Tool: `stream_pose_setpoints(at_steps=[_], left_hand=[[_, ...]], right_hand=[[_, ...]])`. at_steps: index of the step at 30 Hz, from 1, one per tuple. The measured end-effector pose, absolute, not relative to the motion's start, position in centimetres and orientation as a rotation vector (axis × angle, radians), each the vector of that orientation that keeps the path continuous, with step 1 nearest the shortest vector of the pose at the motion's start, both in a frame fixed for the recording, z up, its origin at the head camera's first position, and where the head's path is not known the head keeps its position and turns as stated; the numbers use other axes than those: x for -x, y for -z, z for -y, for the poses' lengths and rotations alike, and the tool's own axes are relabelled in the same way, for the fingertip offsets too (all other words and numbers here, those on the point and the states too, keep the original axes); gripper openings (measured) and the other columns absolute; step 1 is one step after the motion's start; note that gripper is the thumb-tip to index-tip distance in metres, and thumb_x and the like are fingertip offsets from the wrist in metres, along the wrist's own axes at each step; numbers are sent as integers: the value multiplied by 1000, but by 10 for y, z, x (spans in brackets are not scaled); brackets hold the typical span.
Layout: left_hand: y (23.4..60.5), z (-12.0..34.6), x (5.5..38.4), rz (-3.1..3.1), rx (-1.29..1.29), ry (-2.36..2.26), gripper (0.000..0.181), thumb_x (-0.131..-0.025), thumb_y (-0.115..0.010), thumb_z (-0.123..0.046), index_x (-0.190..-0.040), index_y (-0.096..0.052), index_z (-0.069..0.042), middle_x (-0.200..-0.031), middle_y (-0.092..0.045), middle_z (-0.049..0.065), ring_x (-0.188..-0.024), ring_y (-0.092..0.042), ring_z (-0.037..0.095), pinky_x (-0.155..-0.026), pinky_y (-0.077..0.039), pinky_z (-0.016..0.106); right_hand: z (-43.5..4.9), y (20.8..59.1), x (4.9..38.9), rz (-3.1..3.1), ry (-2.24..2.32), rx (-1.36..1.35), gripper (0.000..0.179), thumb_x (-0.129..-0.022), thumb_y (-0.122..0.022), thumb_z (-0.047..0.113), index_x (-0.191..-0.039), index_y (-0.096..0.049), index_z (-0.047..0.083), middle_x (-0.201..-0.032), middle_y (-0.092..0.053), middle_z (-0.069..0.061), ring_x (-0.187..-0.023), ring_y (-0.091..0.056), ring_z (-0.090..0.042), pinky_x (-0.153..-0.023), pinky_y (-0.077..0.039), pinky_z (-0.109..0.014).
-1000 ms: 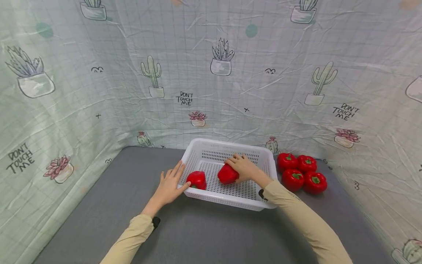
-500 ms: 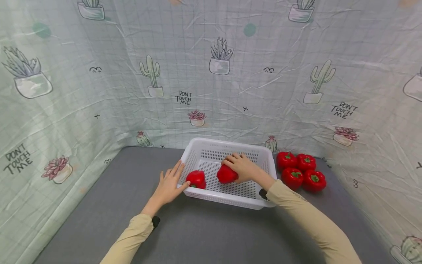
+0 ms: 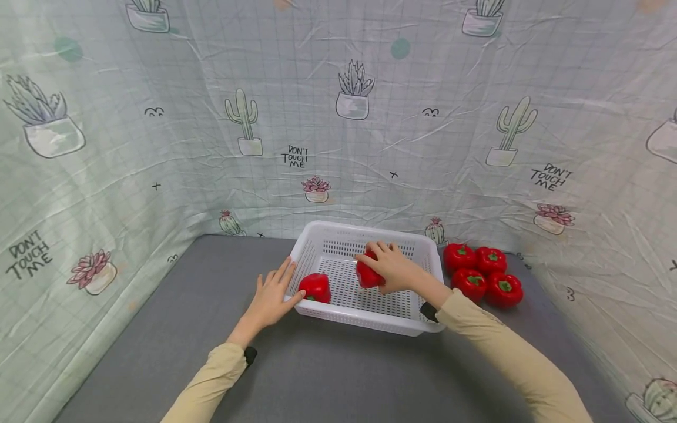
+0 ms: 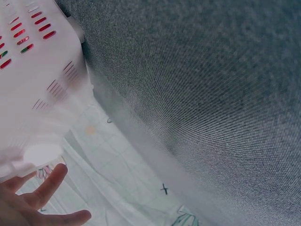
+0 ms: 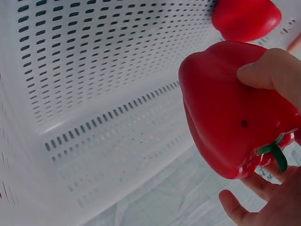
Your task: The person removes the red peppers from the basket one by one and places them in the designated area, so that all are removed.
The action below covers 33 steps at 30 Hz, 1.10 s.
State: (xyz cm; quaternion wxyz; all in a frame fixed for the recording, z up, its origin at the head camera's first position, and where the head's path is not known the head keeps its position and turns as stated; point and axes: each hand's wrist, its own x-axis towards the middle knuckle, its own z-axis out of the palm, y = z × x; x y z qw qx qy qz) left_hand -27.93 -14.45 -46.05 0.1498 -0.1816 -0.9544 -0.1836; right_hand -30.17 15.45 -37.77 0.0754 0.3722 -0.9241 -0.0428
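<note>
My right hand (image 3: 394, 270) grips a red bell pepper (image 5: 230, 108) above the floor of a white perforated plastic basket (image 3: 359, 317). In the right wrist view the thumb lies on the pepper's near side, and its green stem points toward the palm. My left hand (image 3: 270, 296) rests on the basket's left rim with its fingers spread and fairly straight. A second red bell pepper (image 3: 315, 288) lies on its side in the basket's front left corner, close to the left thumb. In the left wrist view, fingers (image 4: 49, 186) touch the basket's edge from outside.
Several red bell peppers stand stem-up in a cluster on the grey table (image 3: 317, 376), right of the basket; the front right pepper (image 3: 503, 290) is among them. A printed cactus curtain (image 3: 391, 147) hangs behind and along both sides.
My right hand has raised the gripped pepper slightly and shifted it a little to the right and back, turning it somewhat. The left hand and the other peppers have stayed put.
</note>
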Motion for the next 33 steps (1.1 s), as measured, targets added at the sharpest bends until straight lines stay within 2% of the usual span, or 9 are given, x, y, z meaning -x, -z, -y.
stream_pose_setpoints(at_steps=[13,27,33], left_hand=[[460,143,279,2748,520,531,74,-83,-51,-48,-141,-27,-9,-147,-24,11,-118,-39,38,-96,-16,70],[460,143,281,2749,514,522,74,-82,-52,-48,-140,-28,-9,-147,-25,12,-117,-40,38,-96,-16,70],[461,144,281,2747,512,520,74,-82,-52,-48,-140,-28,-9,-147,-25,12,-117,-40,37,-95,-16,70]], right_hand=[[-167,362,288,2750,63,-1069,97,-52,-83,22,-135,-33,23,-128,-40,-10,-116,-37,-25,-89,-38,-48],[-192,357,273,2668,58,-1057,95,-53,-81,27,-135,-34,21,-127,-43,-11,-114,-37,-26,-82,-40,-48],[-204,361,268,2652,22,-1043,94,-55,-81,29,-136,-33,21,-129,-41,-11,-115,-35,-26,-84,-38,-50]])
